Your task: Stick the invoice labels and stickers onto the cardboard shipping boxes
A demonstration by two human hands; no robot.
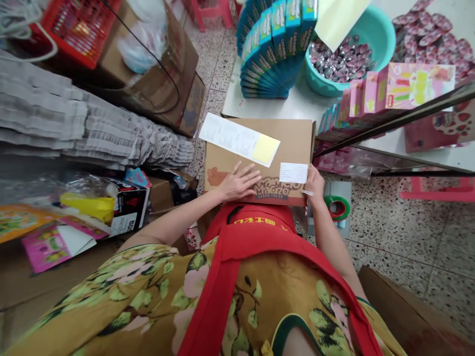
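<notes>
A brown cardboard box [260, 129] with printed lettering along its near side lies in front of my red apron. My left hand [242, 182] rests flat on its top, fingers spread. At the right edge of the box, my right hand [314, 184] is closed with its fingers curled against the side; a small white strip [308, 193] shows by it. A long sheet of white labels [230, 136] with a yellow end lies slantwise across the far part of the box. One white label [293, 173] sits flat near the right front corner.
Blue packets [272, 49] fan out on the white table [232, 96] beyond. Beside them stands a turquoise basin [386, 37] of small wrapped pieces, with pink boxes [419, 86] nearby. Green tape [343, 207] lies at right. Stacked grey-white bundles [92, 123] and cartons [178, 64] line the left.
</notes>
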